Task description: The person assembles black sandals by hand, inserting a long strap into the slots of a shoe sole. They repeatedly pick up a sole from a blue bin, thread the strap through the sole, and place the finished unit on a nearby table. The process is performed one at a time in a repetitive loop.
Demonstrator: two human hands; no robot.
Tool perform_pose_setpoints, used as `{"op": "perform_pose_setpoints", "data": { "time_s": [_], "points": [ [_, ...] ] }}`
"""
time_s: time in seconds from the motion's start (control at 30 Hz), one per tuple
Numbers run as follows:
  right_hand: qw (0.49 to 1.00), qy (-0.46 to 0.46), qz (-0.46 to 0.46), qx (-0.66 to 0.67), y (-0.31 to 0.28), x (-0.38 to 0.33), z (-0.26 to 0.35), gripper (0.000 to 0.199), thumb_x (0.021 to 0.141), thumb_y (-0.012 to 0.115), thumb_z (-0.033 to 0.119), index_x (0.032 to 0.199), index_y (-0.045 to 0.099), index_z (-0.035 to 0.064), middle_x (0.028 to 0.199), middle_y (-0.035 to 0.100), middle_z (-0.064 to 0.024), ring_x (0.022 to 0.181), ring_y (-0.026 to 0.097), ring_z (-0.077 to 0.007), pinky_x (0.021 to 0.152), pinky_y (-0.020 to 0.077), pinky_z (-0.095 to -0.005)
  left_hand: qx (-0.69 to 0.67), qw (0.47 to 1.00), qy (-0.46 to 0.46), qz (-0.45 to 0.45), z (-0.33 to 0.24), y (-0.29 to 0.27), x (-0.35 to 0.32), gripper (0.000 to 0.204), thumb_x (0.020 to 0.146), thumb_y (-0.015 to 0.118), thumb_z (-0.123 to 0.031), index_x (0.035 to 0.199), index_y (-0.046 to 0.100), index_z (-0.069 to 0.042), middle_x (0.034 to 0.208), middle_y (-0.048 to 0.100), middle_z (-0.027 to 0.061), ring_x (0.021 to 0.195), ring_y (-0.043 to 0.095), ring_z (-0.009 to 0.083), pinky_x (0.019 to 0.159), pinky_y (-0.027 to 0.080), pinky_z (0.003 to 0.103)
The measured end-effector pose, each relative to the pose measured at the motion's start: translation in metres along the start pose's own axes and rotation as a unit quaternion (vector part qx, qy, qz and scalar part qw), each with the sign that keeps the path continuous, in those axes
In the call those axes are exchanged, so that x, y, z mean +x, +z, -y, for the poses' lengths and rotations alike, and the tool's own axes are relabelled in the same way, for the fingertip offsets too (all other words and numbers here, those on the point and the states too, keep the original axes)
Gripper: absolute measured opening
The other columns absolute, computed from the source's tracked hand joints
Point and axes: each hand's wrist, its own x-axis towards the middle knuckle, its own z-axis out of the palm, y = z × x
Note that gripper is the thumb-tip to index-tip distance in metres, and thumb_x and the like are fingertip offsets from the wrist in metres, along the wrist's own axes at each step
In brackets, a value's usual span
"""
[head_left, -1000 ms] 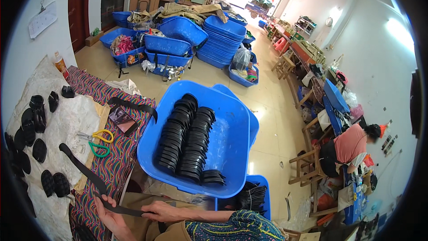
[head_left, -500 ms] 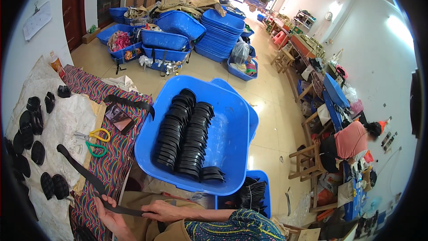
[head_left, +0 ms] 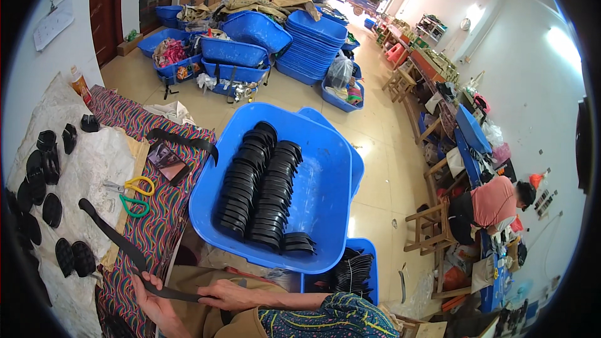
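Head cam view from my remote seat: both hands are on a long black strap [head_left: 119,247] right at the bottom of the frame. Left hand [head_left: 153,303] is curled around it from underneath, right hand [head_left: 235,294] lies flat along its near end with the fingers pinching it down over the lap. So both are grasping the strap, neither is loose.

I'll use the big blue tub [head_left: 325,194] as my landmark since it fills the middle. Strap sits left of the tub and runs diagonally from the hands up across the bench [head_left: 169,213], which has a striped multicolour cloth on it. Inside the tub are two neat rows of black curved pieces [head_left: 260,191], stacked on edge, with a few loose ones at the near end. Left of the tub, on the bench, lie scissors with yellow and green handles [head_left: 133,194], and a second, shorter black strap [head_left: 184,141] is draped just beyond them. Further left of the tub there's a pale sheet with dark oval pads [head_left: 44,178] scattered on it. Under the tub's near edge a smaller blue bin [head_left: 369,256] holds more black pieces. Behind the tub, far across the floor, there's a tall stack of blue tubs [head_left: 313,44]. Right of the tub, well apart, a person in a pink top [head_left: 491,203] is bent over by a wooden stool.
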Motion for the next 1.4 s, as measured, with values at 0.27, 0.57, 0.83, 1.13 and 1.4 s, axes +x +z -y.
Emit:
{"op": "perform_pose_setpoints", "data": {
  "time_s": [0.27,0.57,0.83,1.13,1.4],
  "points": [
    [0.999,-0.025,-0.007,-0.027,0.005,0.000,-0.009,0.019,0.095,0.055,0.021,0.094,0.057,0.0023,0.064,0.053,-0.0212,0.066,0.055,-0.0417,0.058,0.0389,-0.0501,-0.008,1.000,-0.007,-0.006,0.000,-0.001,0.001,0.030,0.103,0.045,-0.015,0.129,0.046,-0.002,0.092,0.054,0.0072,0.075,0.051,0.0132,0.062,0.045,0.026],
    [1.000,-0.005,0.013,-0.019,0.003,0.000,-0.010,0.020,0.096,0.053,0.022,0.097,0.057,0.0028,0.064,0.056,-0.0186,0.065,0.057,-0.0398,0.058,0.0402,-0.0486,-0.015,1.000,-0.009,-0.010,0.002,0.000,0.002,0.032,0.103,0.045,-0.014,0.132,0.045,-0.002,0.091,0.054,0.0077,0.075,0.051,0.0135,0.062,0.045,0.026],
    [1.000,-0.005,0.016,0.001,0.004,0.001,-0.011,0.020,0.097,0.052,0.022,0.096,0.057,0.0026,0.062,0.058,-0.0155,0.064,0.059,-0.0374,0.058,0.0427,-0.0467,-0.011,1.000,-0.002,-0.011,0.001,0.000,-0.001,0.030,0.102,0.046,-0.013,0.130,0.044,-0.002,0.092,0.054,0.0080,0.075,0.051,0.0139,0.063,0.045,0.027],
    [1.000,0.009,0.022,0.015,0.001,0.001,-0.009,0.020,0.096,0.052,0.022,0.096,0.057,0.0024,0.063,0.060,-0.0146,0.062,0.060,-0.0364,0.056,0.0427,-0.0455,0.003,1.000,0.010,-0.019,0.002,0.006,-0.003,0.029,0.102,0.046,-0.013,0.128,0.044,-0.002,0.092,0.054,0.0089,0.074,0.051,0.0137,0.062,0.045,0.026],
    [0.999,0.032,0.026,0.015,0.000,0.003,-0.007,0.018,0.092,0.055,0.019,0.091,0.056,0.0014,0.064,0.058,-0.0199,0.068,0.059,-0.0419,0.062,0.0422,-0.0502,0.008,1.000,0.004,-0.017,0.001,0.010,-0.006,0.024,0.102,0.045,-0.014,0.124,0.047,-0.003,0.090,0.054,0.0085,0.073,0.050,0.0134,0.061,0.044,0.026]
  ]
}}
